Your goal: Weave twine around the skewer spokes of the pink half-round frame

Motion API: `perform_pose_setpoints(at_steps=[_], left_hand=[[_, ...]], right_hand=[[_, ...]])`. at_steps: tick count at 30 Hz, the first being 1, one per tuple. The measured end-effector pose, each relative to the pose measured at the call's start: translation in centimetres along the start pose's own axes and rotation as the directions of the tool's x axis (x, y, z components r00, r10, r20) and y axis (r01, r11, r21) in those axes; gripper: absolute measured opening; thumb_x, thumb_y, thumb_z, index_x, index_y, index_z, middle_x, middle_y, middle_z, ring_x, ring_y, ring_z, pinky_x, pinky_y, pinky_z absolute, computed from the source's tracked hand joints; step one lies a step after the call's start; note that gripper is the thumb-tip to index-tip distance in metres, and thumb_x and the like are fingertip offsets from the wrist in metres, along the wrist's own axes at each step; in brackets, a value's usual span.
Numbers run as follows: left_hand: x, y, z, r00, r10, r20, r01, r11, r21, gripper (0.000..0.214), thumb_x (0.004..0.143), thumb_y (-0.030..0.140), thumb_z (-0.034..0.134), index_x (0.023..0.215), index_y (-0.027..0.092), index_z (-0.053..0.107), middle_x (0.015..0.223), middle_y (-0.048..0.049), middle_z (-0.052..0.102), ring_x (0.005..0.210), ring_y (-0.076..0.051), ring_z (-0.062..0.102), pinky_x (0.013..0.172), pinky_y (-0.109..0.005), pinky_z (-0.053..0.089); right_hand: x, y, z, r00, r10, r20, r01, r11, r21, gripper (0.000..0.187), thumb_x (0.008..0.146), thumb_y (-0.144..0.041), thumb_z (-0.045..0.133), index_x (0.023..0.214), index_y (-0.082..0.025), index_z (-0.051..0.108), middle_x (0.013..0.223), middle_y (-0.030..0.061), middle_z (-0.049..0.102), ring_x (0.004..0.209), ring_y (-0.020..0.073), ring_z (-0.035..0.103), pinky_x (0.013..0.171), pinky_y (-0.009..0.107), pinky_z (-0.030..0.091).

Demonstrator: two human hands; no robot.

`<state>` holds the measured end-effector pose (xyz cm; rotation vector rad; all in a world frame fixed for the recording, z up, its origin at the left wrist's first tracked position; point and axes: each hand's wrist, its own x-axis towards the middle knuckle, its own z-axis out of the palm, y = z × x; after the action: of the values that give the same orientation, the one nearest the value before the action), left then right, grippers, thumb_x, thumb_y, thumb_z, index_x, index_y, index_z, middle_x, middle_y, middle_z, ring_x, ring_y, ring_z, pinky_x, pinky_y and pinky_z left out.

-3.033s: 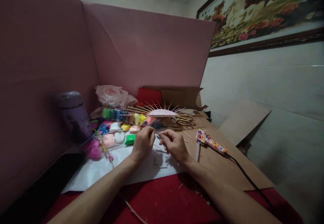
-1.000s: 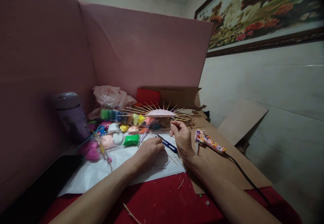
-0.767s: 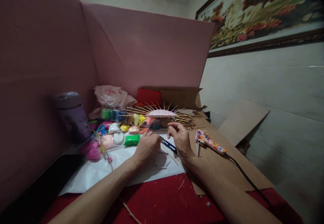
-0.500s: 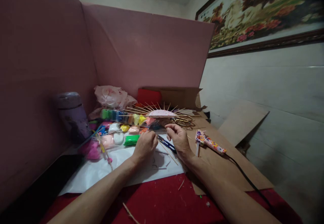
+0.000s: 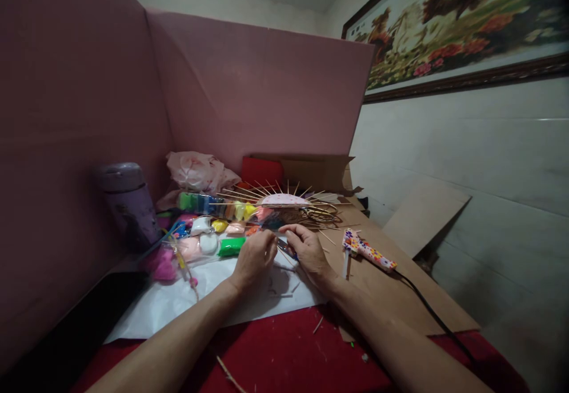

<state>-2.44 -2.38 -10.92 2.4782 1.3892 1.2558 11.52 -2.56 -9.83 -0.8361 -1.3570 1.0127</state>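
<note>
My left hand (image 5: 255,258) is closed in a pinch above the white sheet (image 5: 213,298); whatever its fingertips hold is too small to make out. Facing it, my right hand (image 5: 307,253) has its thumb and forefinger drawn together, reaching toward the left fingertips, and its grip is also unclear. A pair of dark blue snips (image 5: 288,248) shows between the hands, partly covered by the right one. Just beyond them is a pale pink half-round piece (image 5: 284,200) with thin wooden sticks fanning out from its edge.
Packets of coloured clay (image 5: 232,246) spread at the left, near a lilac flask (image 5: 128,203). A flower-patterned glue gun (image 5: 368,252) lies on cardboard (image 5: 400,304) at the right, its cord trailing forward. Pink panels (image 5: 262,85) stand behind. A red cloth (image 5: 284,351) covers the front.
My right hand has moved left, closer to my left hand, and now covers more of the snips. My left hand has barely shifted.
</note>
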Motion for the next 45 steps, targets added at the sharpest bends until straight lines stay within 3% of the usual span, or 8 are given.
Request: perform_pose_setpoints(at_steps=[4,13,22,28,33,39,43,45], left_hand=[[0.0,0.0,0.0,0.999,-0.043,-0.014,0.041,0.994,-0.106,0.017,0.085,0.019,0.034,0.083,0.017,0.051,0.075,-0.0034,0.056,0.068,-0.015,0.051,0.065,-0.026,0.038],[0.1,0.4,-1.0,0.996,-0.093,-0.016,0.087,0.972,-0.217,0.017,0.079,0.017,0.035,0.067,0.019,0.047,0.065,-0.0002,0.052,0.065,-0.014,0.048,0.063,-0.025,0.036],[0.3,0.2,-0.6,0.994,-0.103,-0.047,0.098,0.991,-0.092,0.026,0.086,0.025,0.031,0.065,0.019,0.045,0.061,-0.0003,0.049,0.060,-0.014,0.046,0.059,-0.025,0.034],[0.4,-0.3,-0.8,0.992,-0.099,-0.076,0.101,0.994,0.028,0.033,0.088,0.033,0.034,0.061,0.019,0.048,0.057,-0.0010,0.052,0.058,-0.014,0.049,0.058,-0.025,0.034],[1.5,-0.1,-2.3,0.996,-0.069,-0.059,0.080,0.973,0.217,0.018,0.085,0.022,0.040,0.075,0.019,0.055,0.070,-0.0030,0.059,0.068,-0.016,0.054,0.062,-0.026,0.035],[4.2,-1.3,-7.2,0.965,-0.258,-0.038,0.233,0.788,0.570,0.021,0.081,0.018,0.041,0.086,0.017,0.061,0.091,-0.0117,0.060,0.084,-0.023,0.054,0.064,-0.031,0.036],[4.5,-4.0,-10.3,0.862,-0.504,-0.055,0.367,0.546,0.753,0.023,0.074,0.011,0.043,0.079,0.011,0.065,0.087,-0.0190,0.062,0.084,-0.030,0.052,0.060,-0.033,0.036],[4.3,-5.5,-11.3,0.827,-0.553,-0.106,0.413,0.467,0.782,0.022,0.071,0.009,0.045,0.076,0.010,0.066,0.087,-0.0212,0.063,0.087,-0.033,0.051,0.061,-0.034,0.036]], right_hand=[[0.1,0.1,-0.1,1.000,0.014,0.026,-0.016,0.996,0.083,0.019,0.076,-0.032,0.055,0.083,-0.015,0.061,0.052,-0.0048,0.049,0.045,0.0076,0.045,0.045,0.021,0.033],[0.0,0.2,0.0,0.999,0.023,0.024,-0.026,0.987,0.160,0.014,0.074,-0.029,0.058,0.077,-0.015,0.058,0.059,-0.0028,0.054,0.048,0.0080,0.050,0.044,0.020,0.041],[-0.7,-0.3,0.1,0.990,0.088,0.108,-0.102,0.985,0.137,0.032,0.080,-0.047,0.048,0.065,-0.019,0.044,0.041,-0.0106,0.036,0.029,0.0029,0.026,0.028,0.014,0.024],[-0.8,0.1,0.4,0.981,0.154,0.115,-0.160,0.986,0.040,0.019,0.077,-0.036,0.055,0.074,-0.018,0.050,0.058,-0.0047,0.053,0.038,0.0044,0.040,0.031,0.014,0.030],[-1.0,0.1,0.4,0.984,0.099,0.150,-0.100,0.995,0.001,0.020,0.077,-0.036,0.056,0.072,-0.018,0.049,0.055,-0.0051,0.052,0.038,0.0048,0.039,0.033,0.015,0.029],[-1.2,0.2,0.1,0.987,0.030,0.155,-0.012,0.993,-0.117,0.038,0.083,-0.049,0.044,0.060,-0.019,0.047,0.048,-0.0040,0.048,0.036,0.0061,0.035,0.035,0.020,0.025],[-1.2,0.3,0.1,0.987,-0.047,0.151,0.088,0.957,-0.276,0.036,0.085,-0.044,0.044,0.062,-0.018,0.053,0.052,-0.0020,0.051,0.045,0.0088,0.043,0.044,0.021,0.032],[-1.2,0.1,0.2,0.983,-0.079,0.163,0.130,0.934,-0.333,0.035,0.086,-0.041,0.043,0.063,-0.017,0.055,0.052,-0.0014,0.051,0.049,0.0102,0.046,0.049,0.023,0.034]])
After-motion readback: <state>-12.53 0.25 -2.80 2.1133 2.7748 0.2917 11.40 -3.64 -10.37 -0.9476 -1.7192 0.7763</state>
